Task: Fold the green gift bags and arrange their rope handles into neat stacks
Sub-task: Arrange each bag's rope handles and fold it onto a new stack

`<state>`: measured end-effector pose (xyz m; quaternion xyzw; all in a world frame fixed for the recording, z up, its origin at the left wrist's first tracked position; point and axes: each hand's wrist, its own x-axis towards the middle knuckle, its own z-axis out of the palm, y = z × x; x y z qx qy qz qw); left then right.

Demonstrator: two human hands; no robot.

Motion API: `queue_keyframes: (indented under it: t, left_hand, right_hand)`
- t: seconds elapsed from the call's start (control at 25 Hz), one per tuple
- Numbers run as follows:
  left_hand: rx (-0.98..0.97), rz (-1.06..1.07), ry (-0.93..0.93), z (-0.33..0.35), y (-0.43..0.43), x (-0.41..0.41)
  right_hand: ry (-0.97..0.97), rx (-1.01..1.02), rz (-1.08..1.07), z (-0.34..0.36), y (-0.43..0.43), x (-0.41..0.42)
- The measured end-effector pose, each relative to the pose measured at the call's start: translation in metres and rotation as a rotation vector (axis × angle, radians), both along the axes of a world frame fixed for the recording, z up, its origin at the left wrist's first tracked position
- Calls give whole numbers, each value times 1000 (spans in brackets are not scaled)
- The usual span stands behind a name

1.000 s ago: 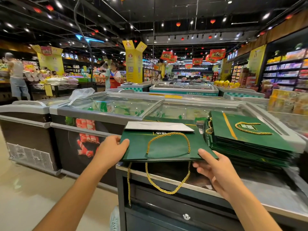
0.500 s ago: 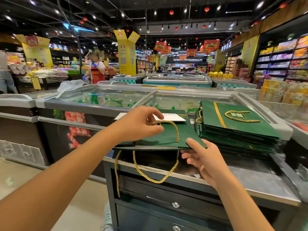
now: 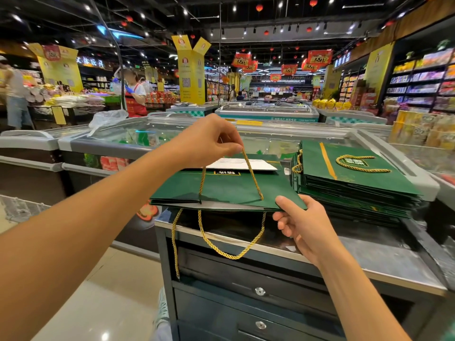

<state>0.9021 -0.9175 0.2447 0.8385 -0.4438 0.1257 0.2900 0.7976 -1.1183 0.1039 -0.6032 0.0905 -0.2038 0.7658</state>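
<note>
Head view: the left grip (image 3: 208, 141) is closed to a pinch, thumb and fingertips nipping the top of the upper rope handle (image 3: 254, 174) and holding it up, so that its two gold strands run down from the pinch and spread apart to the face of the green gift bag (image 3: 229, 190). The bag lies flat and level directly below this grip, with a white flap (image 3: 242, 164) at its far end, just beyond the pinching fingers.

The right grip (image 3: 304, 223) holds the bag's near right corner, thumb on top of the edge and fingers curled beneath it. To the left of this grip, the lower rope handle (image 3: 221, 252) hangs from the bag's near edge in a loose loop in front of the steel tabletop (image 3: 369, 263), and one more gold strand dangles further left.

Just to the right of the right grip, and beyond it, sits the stack of folded bags (image 3: 357, 190), touching or nearly touching the held bag's right side, with a rope handle curled on its top face. Grey drawers (image 3: 258, 291) sit under the tabletop, below both grips. Glass-topped freezer chests (image 3: 118, 139) stand beyond the left grip.
</note>
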Motion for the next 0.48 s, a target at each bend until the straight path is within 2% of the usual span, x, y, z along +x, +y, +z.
queue_keyframes:
  t: [0.28,0.48]
  left_hand:
    - [-213,27,-89,30,10,1]
    - [-279,21,-117,29,11,6]
  right_hand:
    - [-6,-21,5,-2,-1,2]
    - [-3,-26,13,-3,-2,2]
